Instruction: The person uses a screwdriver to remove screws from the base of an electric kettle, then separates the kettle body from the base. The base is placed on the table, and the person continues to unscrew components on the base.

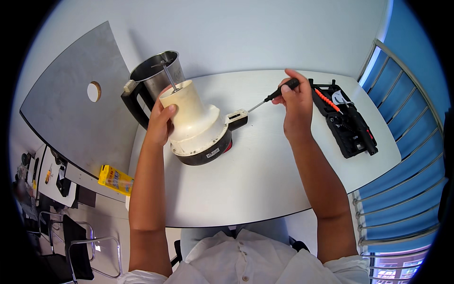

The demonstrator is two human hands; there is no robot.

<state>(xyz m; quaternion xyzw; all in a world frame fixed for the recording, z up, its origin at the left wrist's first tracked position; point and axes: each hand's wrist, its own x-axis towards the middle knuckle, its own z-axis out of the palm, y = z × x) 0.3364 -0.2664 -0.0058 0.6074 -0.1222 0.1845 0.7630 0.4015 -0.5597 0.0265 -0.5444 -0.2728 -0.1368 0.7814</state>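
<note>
My left hand [160, 122] is wrapped round the cream neck of a blender or soy milk maker head [195, 125], which is tilted on the white table. A metal shaft [169, 75] sticks up from its neck, and its dark base rests on the tabletop. In my right hand [297, 106] is a screwdriver [283, 90] with a black handle, held between thumb and fingers. Its thin metal tip reaches the end of the head's short handle [237, 119]; whether it sits in a screw is too small to tell. Behind my left hand stands a steel jug [165, 71] with a black handle.
An open black tool case [347, 120] holding a drill-like tool and an orange flexible shaft lies at the table's right. A grey panel [71, 94] with a round hole stands on the left, near a yellow packet [115, 180]. Metal railings [402, 118] run along the right side.
</note>
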